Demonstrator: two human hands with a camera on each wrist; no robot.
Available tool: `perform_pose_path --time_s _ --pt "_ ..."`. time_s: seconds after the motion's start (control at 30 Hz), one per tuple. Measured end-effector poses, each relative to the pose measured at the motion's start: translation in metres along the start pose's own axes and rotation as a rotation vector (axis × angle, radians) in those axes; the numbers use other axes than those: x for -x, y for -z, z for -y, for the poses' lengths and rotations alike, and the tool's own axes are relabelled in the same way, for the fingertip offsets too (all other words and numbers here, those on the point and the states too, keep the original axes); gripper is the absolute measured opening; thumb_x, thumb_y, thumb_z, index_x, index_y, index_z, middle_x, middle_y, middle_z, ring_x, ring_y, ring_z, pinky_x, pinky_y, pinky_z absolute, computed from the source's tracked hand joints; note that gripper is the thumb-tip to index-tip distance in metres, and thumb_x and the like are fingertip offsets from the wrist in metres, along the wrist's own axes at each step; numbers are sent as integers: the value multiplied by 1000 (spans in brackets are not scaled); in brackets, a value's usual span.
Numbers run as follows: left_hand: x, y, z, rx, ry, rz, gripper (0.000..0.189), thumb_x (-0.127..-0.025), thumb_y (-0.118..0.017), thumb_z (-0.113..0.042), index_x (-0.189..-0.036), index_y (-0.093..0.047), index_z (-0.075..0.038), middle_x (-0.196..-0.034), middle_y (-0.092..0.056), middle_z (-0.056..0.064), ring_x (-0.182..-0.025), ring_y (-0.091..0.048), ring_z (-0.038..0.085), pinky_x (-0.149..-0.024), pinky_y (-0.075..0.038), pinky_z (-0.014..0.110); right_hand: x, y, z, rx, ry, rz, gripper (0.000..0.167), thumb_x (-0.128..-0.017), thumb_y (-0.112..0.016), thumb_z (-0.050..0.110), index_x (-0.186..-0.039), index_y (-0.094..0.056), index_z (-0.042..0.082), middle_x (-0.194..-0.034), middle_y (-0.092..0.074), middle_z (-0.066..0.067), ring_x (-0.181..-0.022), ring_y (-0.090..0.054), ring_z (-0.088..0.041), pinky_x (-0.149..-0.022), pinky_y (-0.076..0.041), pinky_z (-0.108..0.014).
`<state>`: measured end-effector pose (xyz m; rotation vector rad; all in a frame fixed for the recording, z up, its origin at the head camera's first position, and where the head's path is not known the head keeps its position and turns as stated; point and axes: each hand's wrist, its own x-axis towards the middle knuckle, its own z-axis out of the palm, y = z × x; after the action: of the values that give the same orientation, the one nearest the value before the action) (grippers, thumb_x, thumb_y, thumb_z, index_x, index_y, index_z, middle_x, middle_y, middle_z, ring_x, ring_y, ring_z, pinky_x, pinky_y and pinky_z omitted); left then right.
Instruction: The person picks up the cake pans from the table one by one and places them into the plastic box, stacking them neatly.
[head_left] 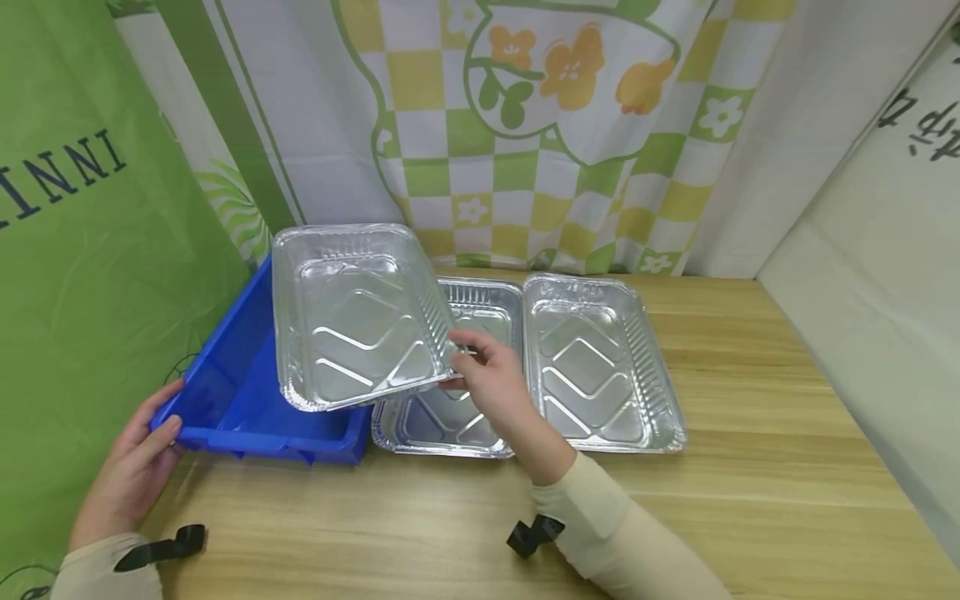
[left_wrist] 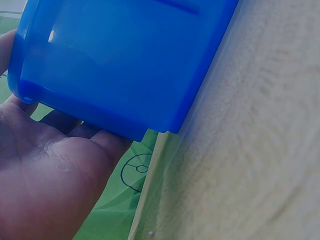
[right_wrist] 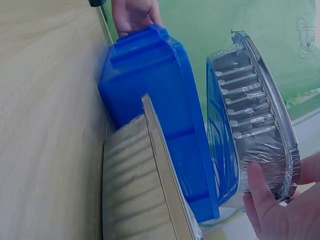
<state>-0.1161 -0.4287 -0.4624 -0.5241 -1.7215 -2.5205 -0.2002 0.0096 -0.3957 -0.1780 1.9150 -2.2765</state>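
My right hand (head_left: pixel 491 375) pinches the near right corner of a foil tray (head_left: pixel 360 325), which hangs tilted above the blue bin (head_left: pixel 255 442) and partly hides it. In the right wrist view the thumb lies on the outer side wall of that foil tray (right_wrist: pixel 250 105), with fingers at its rim. My left hand (head_left: pixel 138 454) grips the near left corner of the bin, thumb over the rim. The left wrist view shows the left hand's fingers behind the bin wall (left_wrist: pixel 110 65). Below and right of the held tray, a second foil tray (head_left: pixel 450 425) rests on the table, partly covered.
A third foil tray (head_left: pixel 600 375) lies on the wooden table (head_left: pixel 765 417), right beside the second. A patterned curtain (head_left: pixel 555 167) hangs along the back, a green cloth (head_left: pixel 97 250) on the left, and a pale wall (head_left: pixel 885 250) stands at the right.
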Motion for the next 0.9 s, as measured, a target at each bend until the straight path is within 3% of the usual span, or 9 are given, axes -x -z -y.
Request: perform_pose_path --time_s 0.2,0.37,0.57,0.9 --pt "-1 -1 -1 -2 -1 -3 53 -102 -22 10 -154 -17 3 -146 -40 8 -129 -49 14 -103 -44 24 0 -15 0 16 17 13 37 -92 -56 -5 -129 -55 -9 -130 -53 -22 -96 -64 -38 -80 -61 -43" --pt "-1 -1 -1 -19 2 -6 53 -102 -23 10 -154 -17 3 -146 -38 7 -129 -48 13 -103 -44 24 3 -29 0 59 17 21 39 -92 -59 -1 -130 -57 -5 -124 -58 -24 -83 -69 -37 -77 -61 -36" --pt "-1 -1 1 -29 7 -24 53 -102 -24 10 -154 -19 2 -145 -39 5 -128 -49 13 -102 -45 23 4 -45 -5 64 -5 -3 41 -89 -64 2 -130 -60 0 -112 -62 -21 -80 -70 -39 -61 -57 -24" --pt "0 -1 2 -13 -12 -32 53 -101 -24 11 -153 -21 2 -144 -41 5 -127 -50 14 -102 -45 24 8 -66 -14 30 -8 -21 44 -87 -66 2 -130 -59 0 -109 -62 -19 -79 -71 -37 -72 -61 -35"
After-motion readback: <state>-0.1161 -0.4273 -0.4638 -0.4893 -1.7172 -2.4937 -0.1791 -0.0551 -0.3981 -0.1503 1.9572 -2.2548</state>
